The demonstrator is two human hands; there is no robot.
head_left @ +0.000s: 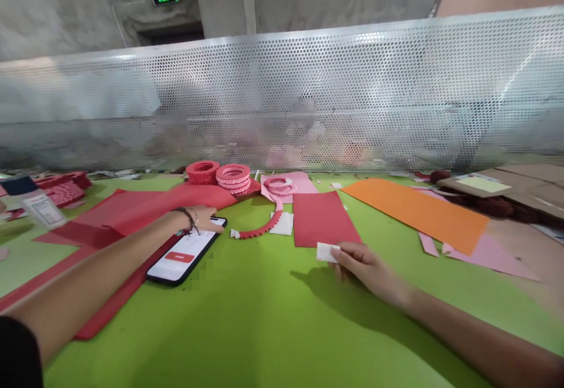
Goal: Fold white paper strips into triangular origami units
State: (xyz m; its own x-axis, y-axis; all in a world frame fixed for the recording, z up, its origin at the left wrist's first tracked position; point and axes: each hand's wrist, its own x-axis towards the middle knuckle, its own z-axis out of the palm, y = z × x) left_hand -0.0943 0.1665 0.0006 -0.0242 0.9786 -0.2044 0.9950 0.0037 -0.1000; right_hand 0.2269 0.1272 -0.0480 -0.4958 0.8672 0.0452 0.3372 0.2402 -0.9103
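My left hand (203, 219) rests over the far end of a phone (178, 258) with a lit screen; its fingers reach past the phone's edge and what they press or grip is unclear. Between the thumb and fingers of my right hand (359, 261) is a small white piece of paper (326, 252), held above the green table. Just beyond it lies a red sheet (324, 217). A curved red and pink scalloped strip (261, 233) with a white end lies between my hands, beside a small stack of white papers (282, 224).
Stacked red rings (202, 172) and pink rings (233, 179) stand at the back, near pink paper (304, 182). Red sheets (132, 214) spread at left; an orange sheet (418, 214) and cardboard (524, 185) lie at right. A perforated metal screen (282, 94) crosses behind the table (247, 329).
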